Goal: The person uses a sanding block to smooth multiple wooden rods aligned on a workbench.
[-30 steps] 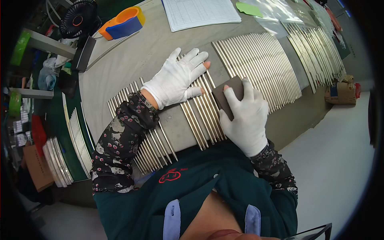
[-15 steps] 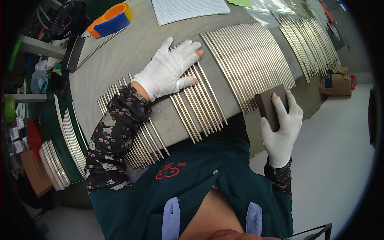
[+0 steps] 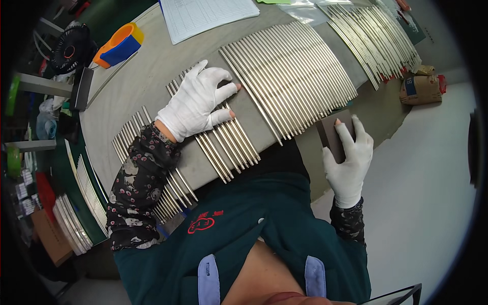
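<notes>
My left hand, in a white glove with bare fingertips, lies over the middle group of thin metal rods. Its fingers are bent but apart. One fingertip is at the leftmost rod of the wide right-hand row of metal rods, and this rod's near end sticks out a little past its neighbours. My right hand, gloved alike, grips a dark grey-brown rectangular block close to the row's near ends. Whether the block touches them I cannot tell.
More rods lie under my left forearm, and a looser bundle lies at the far right. A printed sheet, an orange and blue ring-shaped holder and a black fan are at the back. A brown bag stands right.
The rod at the right edge of the middle group now lies against the right-hand row. My left fingers have gone from stretched flat to bent. The whole view has shifted somewhat.
</notes>
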A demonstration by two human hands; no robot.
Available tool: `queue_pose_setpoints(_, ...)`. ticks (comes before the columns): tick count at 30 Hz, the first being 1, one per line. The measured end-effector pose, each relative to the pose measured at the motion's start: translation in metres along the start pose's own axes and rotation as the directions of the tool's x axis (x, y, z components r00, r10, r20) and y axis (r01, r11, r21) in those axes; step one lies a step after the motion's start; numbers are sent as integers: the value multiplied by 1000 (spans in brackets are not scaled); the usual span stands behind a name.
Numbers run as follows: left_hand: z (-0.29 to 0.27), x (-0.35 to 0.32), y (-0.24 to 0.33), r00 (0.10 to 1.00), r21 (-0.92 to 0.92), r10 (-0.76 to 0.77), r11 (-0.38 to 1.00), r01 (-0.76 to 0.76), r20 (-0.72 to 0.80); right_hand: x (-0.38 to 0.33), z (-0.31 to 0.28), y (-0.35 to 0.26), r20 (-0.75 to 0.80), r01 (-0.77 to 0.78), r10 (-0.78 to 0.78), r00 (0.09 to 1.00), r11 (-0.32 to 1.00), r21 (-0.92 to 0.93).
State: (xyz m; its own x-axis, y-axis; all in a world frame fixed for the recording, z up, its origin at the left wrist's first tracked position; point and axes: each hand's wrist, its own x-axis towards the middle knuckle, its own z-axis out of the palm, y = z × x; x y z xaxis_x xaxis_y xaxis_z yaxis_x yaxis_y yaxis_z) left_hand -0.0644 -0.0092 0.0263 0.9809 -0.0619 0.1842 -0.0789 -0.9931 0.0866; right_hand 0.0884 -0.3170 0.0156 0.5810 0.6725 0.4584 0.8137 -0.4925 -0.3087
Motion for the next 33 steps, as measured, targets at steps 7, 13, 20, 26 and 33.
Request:
queue_pose_setpoints(7, 3, 0, -11, 996, 84, 69, 994, -73, 50, -2, -1, -10, 4, 1, -1, 1000, 1000, 23)
queue_pose_setpoints(13, 13, 3, -12, 994, 194, 20, 980, -41, 108, -2, 1, -17, 23, 4, -5, 1000, 1000, 28)
queue_pose_setpoints(20, 14, 19, -7, 998, 175, 5, 985, 6, -61, -3, 2, -22, 67, 46, -49, 997, 998, 53)
queue_pose_setpoints(26, -1, -10, -18, 997, 56, 45, 997, -48, 62, -11, 6, -11, 56, 52, -55, 997, 997, 65)
queue_pose_setpoints(33, 4, -20, -14, 990, 166, -9, 986, -15, 138, -8, 6, -22, 74, 105, -111, 991, 991, 86)
